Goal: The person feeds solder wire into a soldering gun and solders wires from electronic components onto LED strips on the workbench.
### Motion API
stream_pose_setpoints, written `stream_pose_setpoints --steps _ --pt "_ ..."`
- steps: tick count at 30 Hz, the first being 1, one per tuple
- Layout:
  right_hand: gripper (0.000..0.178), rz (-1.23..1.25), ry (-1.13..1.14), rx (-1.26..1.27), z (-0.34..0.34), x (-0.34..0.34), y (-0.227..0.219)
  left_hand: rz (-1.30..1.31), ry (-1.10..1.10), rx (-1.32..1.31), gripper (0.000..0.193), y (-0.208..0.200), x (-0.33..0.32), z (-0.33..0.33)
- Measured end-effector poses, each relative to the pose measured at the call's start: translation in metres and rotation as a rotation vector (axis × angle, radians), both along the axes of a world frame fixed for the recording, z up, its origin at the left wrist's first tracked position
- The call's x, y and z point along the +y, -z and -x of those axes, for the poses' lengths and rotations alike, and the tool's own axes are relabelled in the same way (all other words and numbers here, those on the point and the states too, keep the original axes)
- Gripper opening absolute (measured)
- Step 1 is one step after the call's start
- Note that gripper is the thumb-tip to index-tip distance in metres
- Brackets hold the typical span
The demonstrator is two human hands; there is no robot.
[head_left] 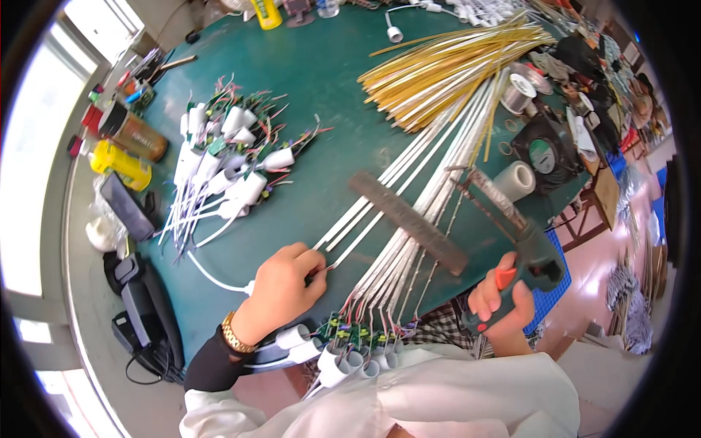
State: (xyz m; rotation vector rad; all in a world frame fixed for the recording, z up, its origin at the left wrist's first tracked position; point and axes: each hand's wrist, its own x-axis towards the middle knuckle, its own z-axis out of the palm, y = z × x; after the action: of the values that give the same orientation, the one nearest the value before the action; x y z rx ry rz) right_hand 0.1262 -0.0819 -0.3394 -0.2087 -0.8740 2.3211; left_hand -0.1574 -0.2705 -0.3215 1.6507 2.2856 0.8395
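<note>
My left hand (286, 283), with a gold watch on its wrist, is closed, thumb and forefinger pinching the near end of a thin white strip (358, 243). Gripped in my right hand (504, 299) is a dark pistol-shaped soldering gun (537, 255) with an orange trigger, its metal nose pointing up and left. A brown flat metal bar (409, 223) lies across the white strips. Near my body, several strips reach small green circuit boards (361, 332) with coloured wires and white sockets (334, 367). Some wire joints there are too small to make out.
A pile of white sockets (234, 186) with boards and wires lies left. Yellow and white strips (453, 77) fan out at the back. At right stand a solder spool (517, 93), a clear roll (515, 180) and a black fan (544, 153). Bottles (120, 164) and a phone (125, 206) line the left edge.
</note>
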Motion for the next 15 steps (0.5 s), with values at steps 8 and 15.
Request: stream_pose_setpoints --steps 8,15 --pt "0.043 -0.036 -0.099 -0.243 0.005 -0.03 0.018 -0.023 -0.021 -0.012 0.012 0.007 0.001 0.0" --pt "0.042 -0.074 -0.023 -0.227 0.007 -0.026 0.028 -0.02 -0.006 0.029 0.013 0.009 0.0 -0.004"
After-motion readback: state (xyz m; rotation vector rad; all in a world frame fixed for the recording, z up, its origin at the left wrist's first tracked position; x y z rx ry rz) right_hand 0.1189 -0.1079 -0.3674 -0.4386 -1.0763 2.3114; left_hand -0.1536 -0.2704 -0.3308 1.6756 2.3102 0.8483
